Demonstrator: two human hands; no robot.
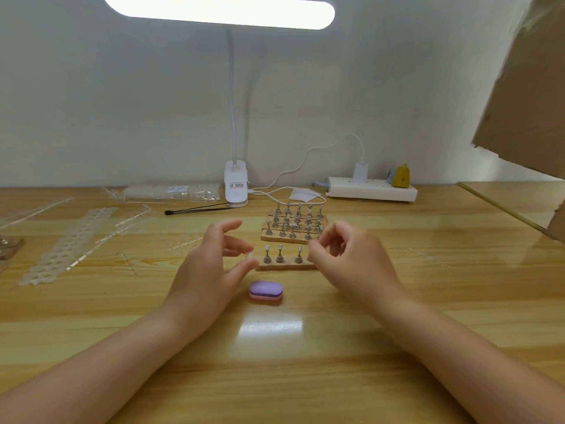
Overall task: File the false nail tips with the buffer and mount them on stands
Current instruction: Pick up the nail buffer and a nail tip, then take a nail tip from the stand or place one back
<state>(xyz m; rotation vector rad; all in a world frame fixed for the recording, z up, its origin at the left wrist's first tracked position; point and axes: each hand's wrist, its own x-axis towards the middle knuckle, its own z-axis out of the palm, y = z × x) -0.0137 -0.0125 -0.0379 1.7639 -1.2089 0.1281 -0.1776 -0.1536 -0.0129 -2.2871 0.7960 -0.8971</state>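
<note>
1. A wooden table (91, 316) fills the lower view, with a white wall behind it and a lit clip-on desk lamp (235, 185) standing at the back edge.
2. A torn sheet of cardboard (526, 96) hangs in at the upper right.
3. A white power strip (373, 188) lies at the back right with a charger plugged in and a small yellow object on it.
4. Empty clear nail-tip strips (70, 243) lie spread on the left, with a clear packet (171, 191) of tips behind them.
5. The left hand (211, 264) hovers over the table, thumb and forefinger pinching a small clear nail tip (250, 256); the other fingers are spread loosely.
6. The right hand (351, 258) hovers opposite, its fingers curled inward with thumb and forefinger close together; whether they hold anything cannot be told.
7. A back block of stands (293, 224) sits beyond the hands, several rows deep.
8. A front row of stands (282, 257) on a wooden strip lies between the two hands, its right end hidden by the right hand.
9. The purple and pink buffer (265, 291) rests flat on the table, just before the front row, touched by neither hand.
10. A thin dark brush (195, 209) lies near the lamp base.
</note>
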